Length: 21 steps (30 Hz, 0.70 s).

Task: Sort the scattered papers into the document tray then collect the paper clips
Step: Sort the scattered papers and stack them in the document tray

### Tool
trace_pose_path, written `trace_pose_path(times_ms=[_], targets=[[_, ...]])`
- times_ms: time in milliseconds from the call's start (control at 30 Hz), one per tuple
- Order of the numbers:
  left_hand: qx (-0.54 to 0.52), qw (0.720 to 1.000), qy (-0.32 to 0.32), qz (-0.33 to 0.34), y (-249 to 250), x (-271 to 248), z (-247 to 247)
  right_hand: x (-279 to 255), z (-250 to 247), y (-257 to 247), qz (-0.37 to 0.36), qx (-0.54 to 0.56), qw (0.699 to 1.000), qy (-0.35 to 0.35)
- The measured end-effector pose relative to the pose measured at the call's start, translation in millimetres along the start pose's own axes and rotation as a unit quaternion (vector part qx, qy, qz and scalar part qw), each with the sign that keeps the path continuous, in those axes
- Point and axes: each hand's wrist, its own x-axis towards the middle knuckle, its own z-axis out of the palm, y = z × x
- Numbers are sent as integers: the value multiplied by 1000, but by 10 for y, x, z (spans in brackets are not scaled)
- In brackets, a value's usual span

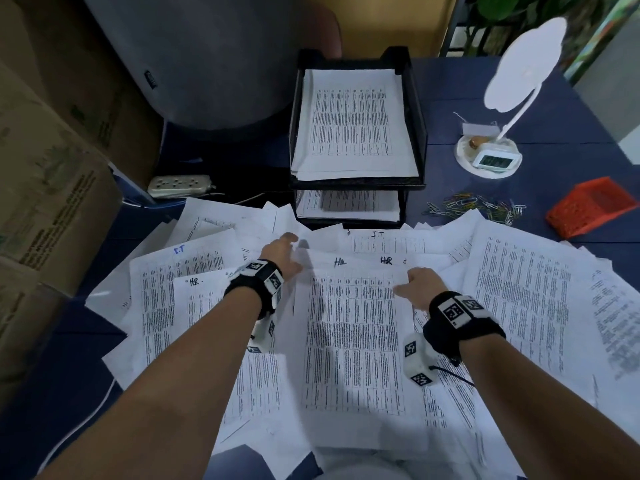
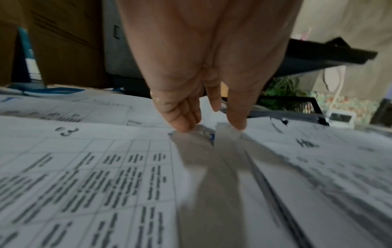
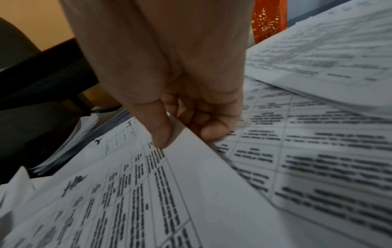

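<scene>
Printed papers (image 1: 519,299) lie scattered over the near half of the blue table. The black two-tier document tray (image 1: 417,116) stands behind them with sheets in both tiers. Coloured paper clips (image 1: 474,206) lie loose to its right. A table sheet marked HR (image 1: 353,341) lies between my hands. My right hand (image 1: 412,282) pinches its right edge, thumb on top and fingers curled beneath, as the right wrist view shows on that sheet (image 3: 148,193) and hand (image 3: 186,134). My left hand (image 1: 282,254) has straight fingers (image 2: 186,124) touching paper corners near the sheet's top left.
A red mesh basket (image 1: 592,206) sits right of the clips. A white lamp base holding a small clock (image 1: 491,157) stands at the back right. Cardboard boxes (image 1: 45,185) line the left side, and a power strip (image 1: 178,185) lies beside them.
</scene>
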Motion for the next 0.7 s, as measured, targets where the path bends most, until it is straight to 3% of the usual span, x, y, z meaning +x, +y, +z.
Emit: trace_pose_path(times_ms=[200, 400, 567, 700], targets=[[-195, 977, 82, -16, 68, -5, 73, 20, -3, 96, 22, 126, 992, -6], [-393, 918, 54, -8, 4, -79, 117, 36, 27, 80, 23, 216, 976, 19], [-476, 878, 40, -7, 115, -168, 60, 37, 42, -45, 4, 254, 966, 39], [-422, 906, 40, 14, 187, -239, -20, 10, 43, -123, -12, 302, 950, 80]])
